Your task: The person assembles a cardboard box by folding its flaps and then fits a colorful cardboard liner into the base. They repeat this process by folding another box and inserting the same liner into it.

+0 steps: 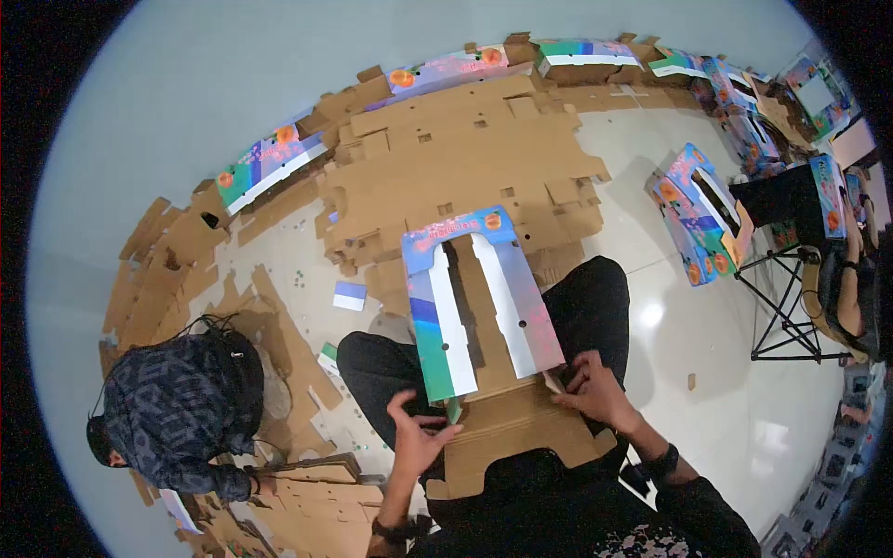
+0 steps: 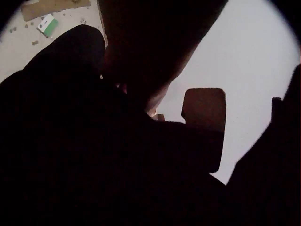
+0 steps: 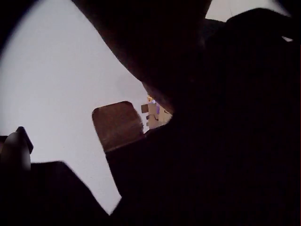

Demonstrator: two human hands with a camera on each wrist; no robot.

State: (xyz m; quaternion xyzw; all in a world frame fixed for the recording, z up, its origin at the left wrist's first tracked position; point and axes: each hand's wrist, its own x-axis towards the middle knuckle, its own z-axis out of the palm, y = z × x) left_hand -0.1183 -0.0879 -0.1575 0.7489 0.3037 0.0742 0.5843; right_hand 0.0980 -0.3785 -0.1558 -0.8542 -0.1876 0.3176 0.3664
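Observation:
In the head view a printed carton (image 1: 535, 346) with white inner edges and a long slot lies between the person's knees, its brown cardboard flap (image 1: 521, 423) stretching toward the body. At the carton's near left corner is the left hand (image 1: 423, 442), fingers spread and bent beside a small green flap (image 1: 453, 410). The right hand (image 1: 600, 398) touches the near right corner, its fingers loosely bent by a small pale flap (image 1: 554, 380). Both wrist views are very dark; a brown flap shows in the left wrist view (image 2: 204, 110) and right wrist view (image 3: 117, 125), fingertips hidden.
Flattened cardboard (image 1: 391, 191) covers the floor ahead. Printed cartons (image 1: 270, 172) line the wall. A crouching person (image 1: 181, 409) is at left beside stacked cardboard (image 1: 326, 502). At right are another carton (image 1: 693, 214), a black folding frame (image 1: 791, 321) and a seated person (image 1: 846, 288).

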